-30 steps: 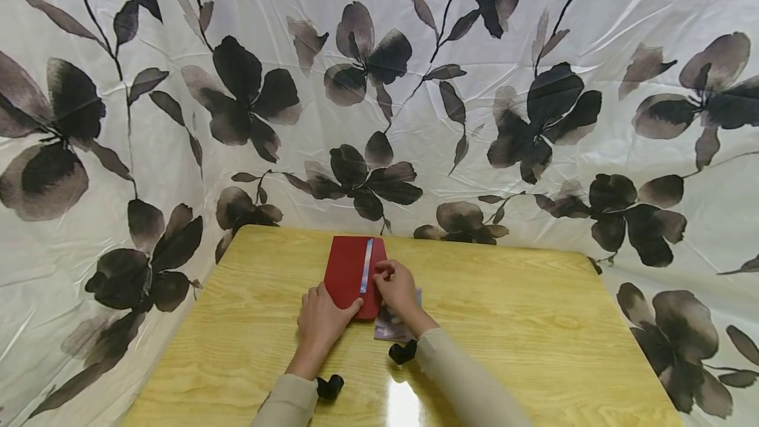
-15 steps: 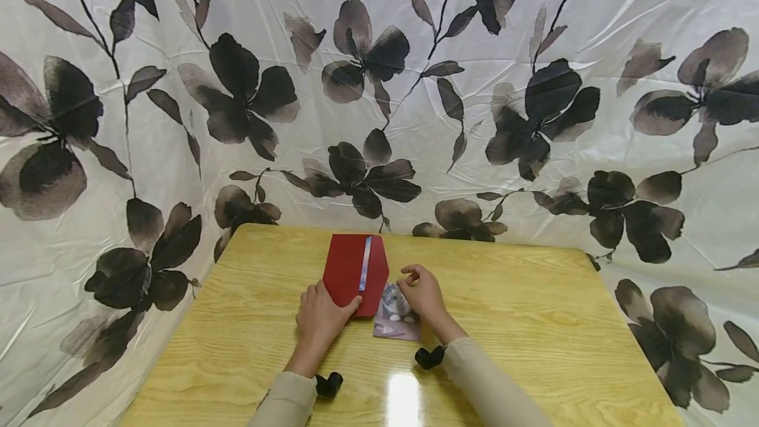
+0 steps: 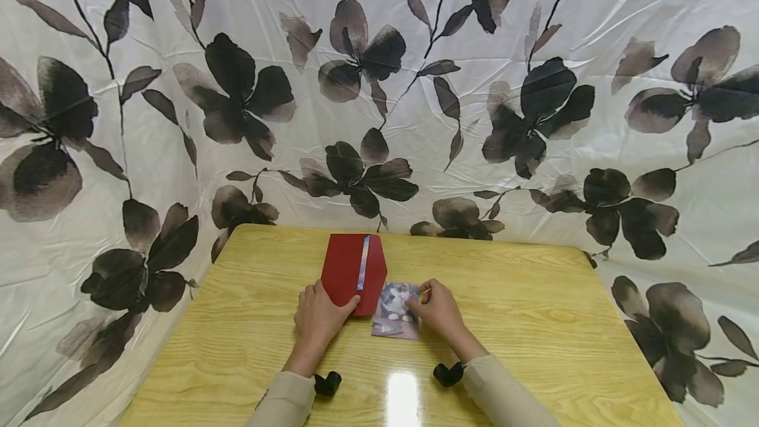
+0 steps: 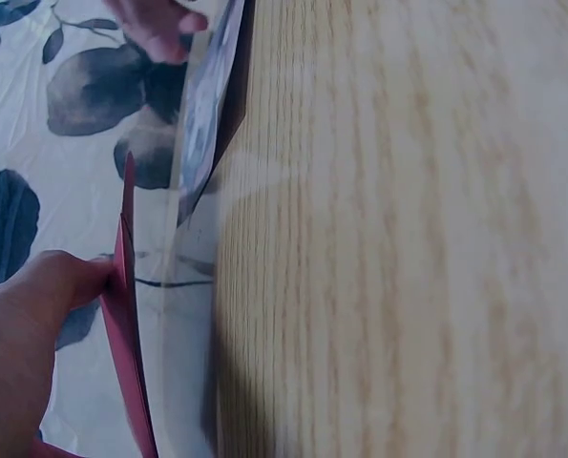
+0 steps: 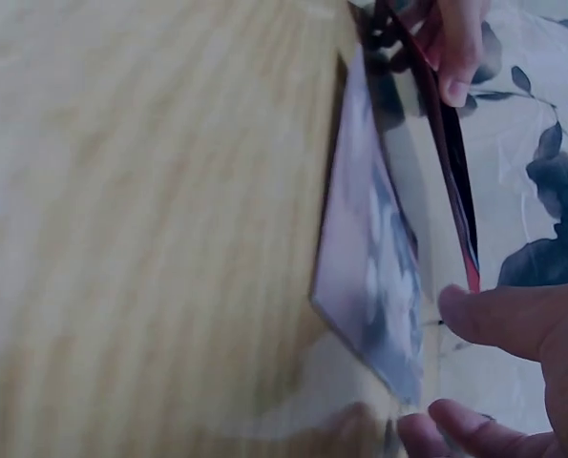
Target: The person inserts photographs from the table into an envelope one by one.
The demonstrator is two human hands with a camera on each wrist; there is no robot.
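My left hand [image 3: 320, 315] holds a red envelope [image 3: 346, 265] at its near left corner, the thumb on top. In the left wrist view the thumb presses the envelope's red edge [image 4: 129, 334]. The envelope's pointed flap lies spread to the right, with a pale blue strip [image 3: 364, 262] running beside it. Right of the envelope lies a picture card [image 3: 394, 318] showing a grey and white cat. My right hand [image 3: 441, 312] is at the card's right edge. In the right wrist view its thumb and fingers are spread apart around the card's corner [image 5: 393, 377], with no clear grip.
The wooden table [image 3: 522, 321] extends on both sides of the hands. A white cloth with dark flowers [image 3: 462, 117] hangs behind the table's far edge and along the sides. Black wrist cameras [image 3: 328, 384] sit at both cuffs.
My right hand has moved from the envelope's flap rightward to the card's right edge, uncovering the card's picture. The flap is spread flatter. My left hand has stayed on the envelope.
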